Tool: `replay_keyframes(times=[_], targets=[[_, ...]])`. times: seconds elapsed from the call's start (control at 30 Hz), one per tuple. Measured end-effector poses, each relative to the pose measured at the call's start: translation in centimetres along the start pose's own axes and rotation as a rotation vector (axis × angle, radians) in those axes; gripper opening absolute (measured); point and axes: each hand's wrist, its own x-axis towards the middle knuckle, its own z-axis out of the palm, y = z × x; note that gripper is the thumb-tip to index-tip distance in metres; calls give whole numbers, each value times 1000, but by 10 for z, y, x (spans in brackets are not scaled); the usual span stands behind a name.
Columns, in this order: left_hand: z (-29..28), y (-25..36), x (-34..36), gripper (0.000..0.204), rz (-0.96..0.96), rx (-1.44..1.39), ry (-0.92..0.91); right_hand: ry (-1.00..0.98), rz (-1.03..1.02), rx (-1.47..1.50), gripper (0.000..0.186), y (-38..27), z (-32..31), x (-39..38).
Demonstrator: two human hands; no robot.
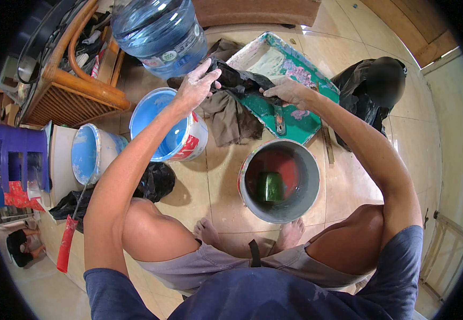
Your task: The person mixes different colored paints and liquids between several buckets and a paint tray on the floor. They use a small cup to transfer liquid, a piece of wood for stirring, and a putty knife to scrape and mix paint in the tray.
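Gripping a bunched black plastic bag (246, 83), with fingers of left hand (195, 85) and right hand (291, 93) clamped on opposite ends. Held over a paint-smeared green tray (302, 129) and brown cloth (229, 118), beyond a grey bucket (308, 178).

Both bare forearms (133, 160) reach forward and converge, the left hand (195, 86) with fingers (205, 68) extended and slightly parted, the right hand (292, 94) turned inward in a pinch.

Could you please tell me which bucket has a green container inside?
The grey-lined bucket farthest right holds the green container; both blue-lined buckets left of it show none.
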Motion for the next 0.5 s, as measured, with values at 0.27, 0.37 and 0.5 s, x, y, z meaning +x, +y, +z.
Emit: replay_keyframes(times=[0.27, 0.37, 0.5], targets=[[-11, 38, 3, 70, 141, -20, 41, 126, -330, 60, 25, -87, -2, -20], [-19, 61, -5, 68, 429, 257, -17, 74, -407, 160, 18, -117, 11, -40], [-27, 94, -34, 68, 381, 698, -13, -45, -476, 181, 19, -137, 31, -62]])
